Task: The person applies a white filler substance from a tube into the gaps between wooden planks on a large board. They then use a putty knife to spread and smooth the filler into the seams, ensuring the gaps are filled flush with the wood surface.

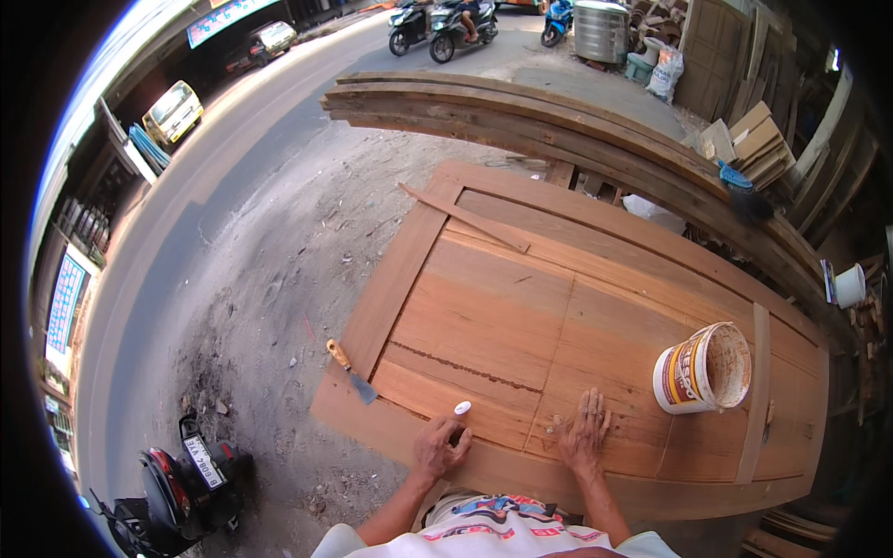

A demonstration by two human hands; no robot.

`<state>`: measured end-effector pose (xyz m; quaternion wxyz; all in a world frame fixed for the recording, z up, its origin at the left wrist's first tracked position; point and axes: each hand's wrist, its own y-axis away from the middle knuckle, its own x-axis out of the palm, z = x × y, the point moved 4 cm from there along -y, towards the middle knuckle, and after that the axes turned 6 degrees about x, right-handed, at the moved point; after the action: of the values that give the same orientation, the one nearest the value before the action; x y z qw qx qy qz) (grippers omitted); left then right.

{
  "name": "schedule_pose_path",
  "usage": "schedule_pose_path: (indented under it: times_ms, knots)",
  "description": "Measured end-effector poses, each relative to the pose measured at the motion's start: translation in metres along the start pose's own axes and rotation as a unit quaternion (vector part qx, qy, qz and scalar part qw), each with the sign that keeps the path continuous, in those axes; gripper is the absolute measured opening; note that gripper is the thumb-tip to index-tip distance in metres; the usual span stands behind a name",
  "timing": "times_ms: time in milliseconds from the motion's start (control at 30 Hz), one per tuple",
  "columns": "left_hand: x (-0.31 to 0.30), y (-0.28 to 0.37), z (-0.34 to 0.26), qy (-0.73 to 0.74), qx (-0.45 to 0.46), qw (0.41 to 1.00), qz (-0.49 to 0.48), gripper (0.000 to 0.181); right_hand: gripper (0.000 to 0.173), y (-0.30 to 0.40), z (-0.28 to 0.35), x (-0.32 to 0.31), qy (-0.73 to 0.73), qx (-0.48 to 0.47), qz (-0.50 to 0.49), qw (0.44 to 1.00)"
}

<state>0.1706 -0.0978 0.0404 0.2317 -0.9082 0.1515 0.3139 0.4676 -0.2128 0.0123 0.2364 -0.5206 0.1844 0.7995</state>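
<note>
A large wooden door panel [488, 307] lies flat before me. My left hand [441, 446] is curled near its close edge, beside a small white cap or tube end [462, 408]; whether the fingers hold it I cannot tell. My right hand [584, 432] rests on the panel, palm down with fingers forward, and appears to hold nothing. A putty knife with a wooden handle [340, 354] lies at the panel's left corner. Dark reddish filler [467, 368] runs along a seam. A labelled white plastic bucket [673, 373], smeared inside, stands to the right. A thin wooden strip [474, 222] crosses the far left corner.
Long stacked wooden beams [558, 125] run behind the panel. A parked motorcycle [181, 481] stands at lower left beside the road [181, 230]. Motorbikes [453, 28] with people are on the far side. A small white bucket [850, 286] is at far right.
</note>
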Motion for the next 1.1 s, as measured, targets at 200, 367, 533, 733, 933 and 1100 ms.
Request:
schedule_pose_path:
  times_ms: [200, 367, 533, 733, 933, 1100]
  knots:
    - [-0.006, 0.006, 0.000, -0.008, -0.018, 1.000, 0.013, 0.015, 0.098, 0.029, -0.002, -0.004, 0.036, -0.033, 0.053, 0.997]
    - [-0.005, 0.004, -0.002, -0.003, -0.029, 0.999, 0.030, 0.016, 0.100, 0.018, -0.004, -0.008, 0.025, -0.003, 0.048, 0.999]
    - [-0.007, 0.007, -0.004, -0.025, -0.011, 1.000, 0.014, 0.018, 0.100, 0.024, -0.008, -0.006, 0.034, -0.018, 0.054, 0.998]
    - [-0.010, 0.003, -0.005, -0.017, -0.012, 1.000, 0.016, 0.018, 0.099, 0.026, -0.014, 0.003, 0.049, -0.010, 0.046, 0.998]
    - [-0.008, 0.008, 0.000, -0.001, -0.001, 1.000, 0.015, 0.020, 0.100, 0.029, -0.015, 0.001, 0.072, -0.016, 0.042, 0.996]
    - [-0.016, 0.016, -0.005, -0.011, -0.012, 1.000, 0.027, 0.021, 0.098, 0.021, -0.017, 0.007, 0.102, -0.026, 0.065, 0.992]
